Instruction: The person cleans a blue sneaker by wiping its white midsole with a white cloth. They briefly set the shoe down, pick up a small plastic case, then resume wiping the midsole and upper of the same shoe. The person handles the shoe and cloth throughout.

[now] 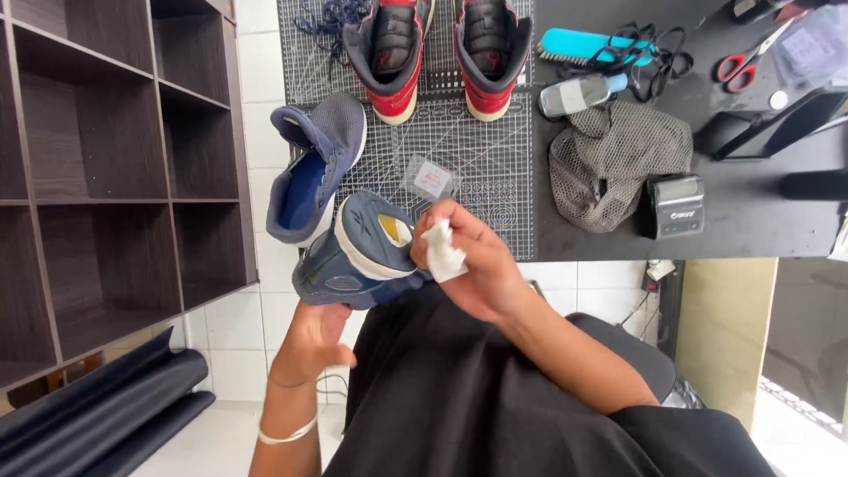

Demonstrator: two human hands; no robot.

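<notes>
Over your lap, just off the edge of the counter (742, 225), you hold a blue shoe (358, 256) up in the air. Your left hand (316, 340) wraps around it from below, with a closed grip on its side. The shoe lies tilted, and its long line runs from your left hand up toward the counter. Its sole end with the yellow patch faces up at you. Your right hand (473, 265) has a closed grip on a small white wipe (442, 252), and the wipe touches the shoe's light rim.

On the counter, the other blue shoe (314, 172) lies on its side on the grid mat (477, 141). Two red and black shoes (437, 49) stand side by side farther back. A grey mesh bag (614, 159) lies near a teal brush (583, 44) and red scissors (742, 66).
</notes>
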